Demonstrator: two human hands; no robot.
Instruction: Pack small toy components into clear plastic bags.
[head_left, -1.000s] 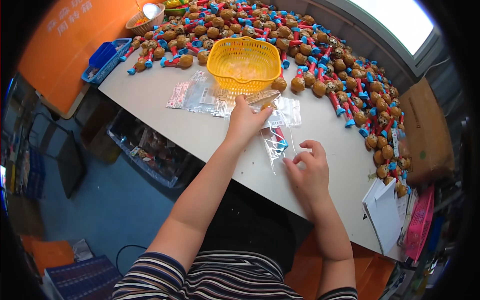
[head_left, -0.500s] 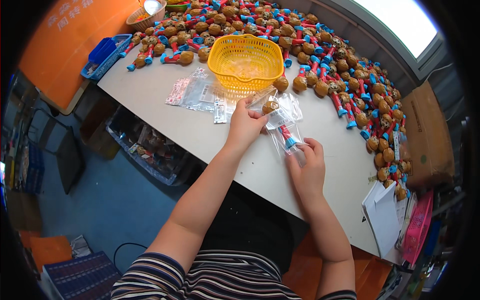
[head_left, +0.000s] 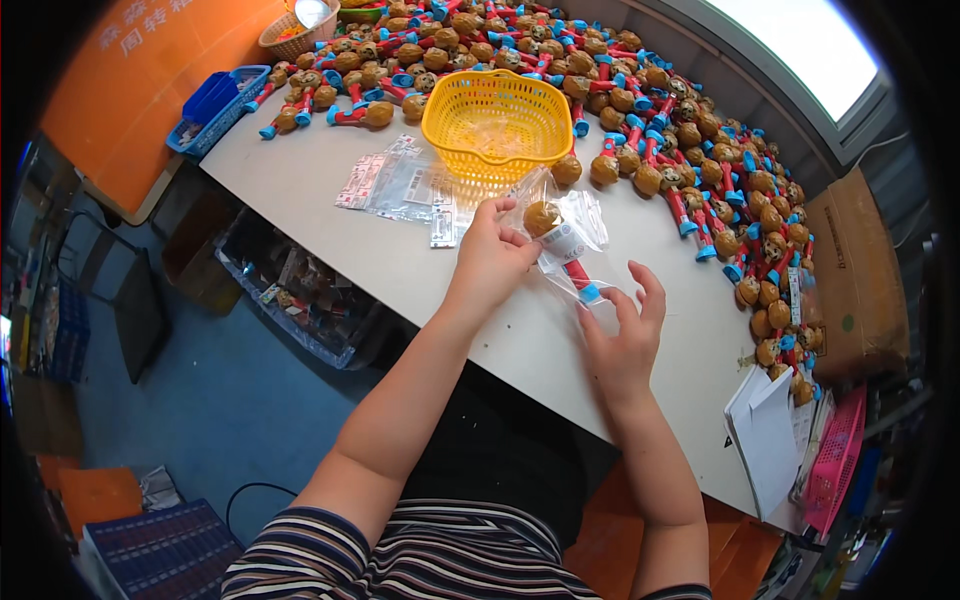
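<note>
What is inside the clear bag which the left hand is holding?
Inside the clear bag is one toy: round brown head, red handle, blue end. A white label hides its middle, so that part cannot be seen.

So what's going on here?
The person's left hand grips a clear plastic bag holding a red-and-blue toy with a round brown head; the right hand is near the bag's lower end. A yellow perforated plastic basket stands beyond, and similar toys lie heaped across the pale table.
</note>
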